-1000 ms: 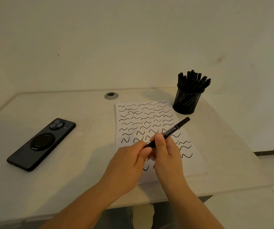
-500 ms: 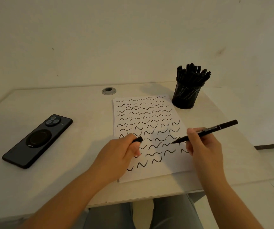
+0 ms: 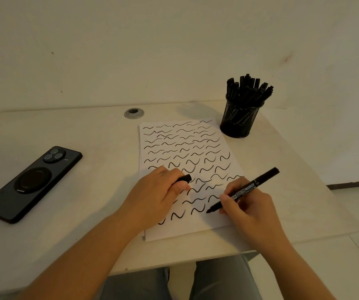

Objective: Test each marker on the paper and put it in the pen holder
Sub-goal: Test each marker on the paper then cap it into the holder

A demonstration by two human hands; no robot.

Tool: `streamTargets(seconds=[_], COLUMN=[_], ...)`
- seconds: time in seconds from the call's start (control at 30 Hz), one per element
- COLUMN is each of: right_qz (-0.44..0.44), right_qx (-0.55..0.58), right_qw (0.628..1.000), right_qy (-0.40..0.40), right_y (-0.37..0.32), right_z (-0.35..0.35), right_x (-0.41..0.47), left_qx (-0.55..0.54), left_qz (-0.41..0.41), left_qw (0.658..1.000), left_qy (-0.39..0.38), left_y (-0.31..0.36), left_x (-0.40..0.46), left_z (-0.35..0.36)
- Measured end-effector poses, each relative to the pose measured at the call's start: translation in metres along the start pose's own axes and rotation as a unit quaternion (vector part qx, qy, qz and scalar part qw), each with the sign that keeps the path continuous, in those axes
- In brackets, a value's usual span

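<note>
One sheet of paper [image 3: 195, 148] lies on one table [image 3: 87, 131]; the squiggles on it are too many to count surely; one marker [image 3: 244, 191] is out over the sheet, with one loose cap [image 3: 185, 178] apart from it; one mesh pen holder [image 3: 238, 124] stands by the sheet's far corner, packed with markers whose number cannot be told, well over a dozen by the tips; one phone [image 3: 29, 182]; one cable grommet [image 3: 134, 113]; two hands in view, one left hand [image 3: 154, 193] and one right hand [image 3: 249, 204].
</note>
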State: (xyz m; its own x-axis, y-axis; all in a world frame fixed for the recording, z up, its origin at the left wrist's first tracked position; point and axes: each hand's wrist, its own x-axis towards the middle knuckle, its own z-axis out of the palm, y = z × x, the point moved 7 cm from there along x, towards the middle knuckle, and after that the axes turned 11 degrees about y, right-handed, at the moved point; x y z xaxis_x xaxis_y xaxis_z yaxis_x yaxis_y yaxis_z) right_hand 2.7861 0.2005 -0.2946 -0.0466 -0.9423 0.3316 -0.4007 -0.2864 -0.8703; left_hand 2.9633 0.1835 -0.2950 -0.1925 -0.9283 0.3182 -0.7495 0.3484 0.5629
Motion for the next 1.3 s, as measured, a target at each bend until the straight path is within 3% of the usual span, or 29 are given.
streamTargets(seconds=[0.1,0.33,0.5,0.83,1.0,1.3], right_qz=[-0.011,-0.009,0.042,0.093,0.167,0.180], right_qx=[-0.024,-0.051,0.040,0.221,0.380,0.404], right_qw=[1.000,0.990,0.979,0.962,0.906,0.894], right_qy=[0.006,0.129,0.195,0.128,0.081,0.069], right_y=[-0.001,0.000,0.007,-0.008,0.000,0.010], right_z=[0.001,-0.018,-0.032,-0.006,0.024,0.029], right_x=[0.001,-0.002,-0.002,0.033,0.045,0.040], left_qx=[-0.007,-0.013,-0.016,-0.044,-0.049,-0.052], left_qz=[-0.007,-0.013,-0.004,-0.008,-0.007,-0.013], left_qw=[1.000,1.000,1.000,0.998,0.998,0.997], left_qy=[-0.002,-0.004,-0.001,0.037,0.048,0.052], left_y=[0.000,-0.004,-0.003,0.000,0.000,0.001], left_x=[0.000,-0.002,-0.002,-0.003,-0.003,-0.002], left_z=[0.000,0.001,0.001,-0.005,-0.008,-0.010])
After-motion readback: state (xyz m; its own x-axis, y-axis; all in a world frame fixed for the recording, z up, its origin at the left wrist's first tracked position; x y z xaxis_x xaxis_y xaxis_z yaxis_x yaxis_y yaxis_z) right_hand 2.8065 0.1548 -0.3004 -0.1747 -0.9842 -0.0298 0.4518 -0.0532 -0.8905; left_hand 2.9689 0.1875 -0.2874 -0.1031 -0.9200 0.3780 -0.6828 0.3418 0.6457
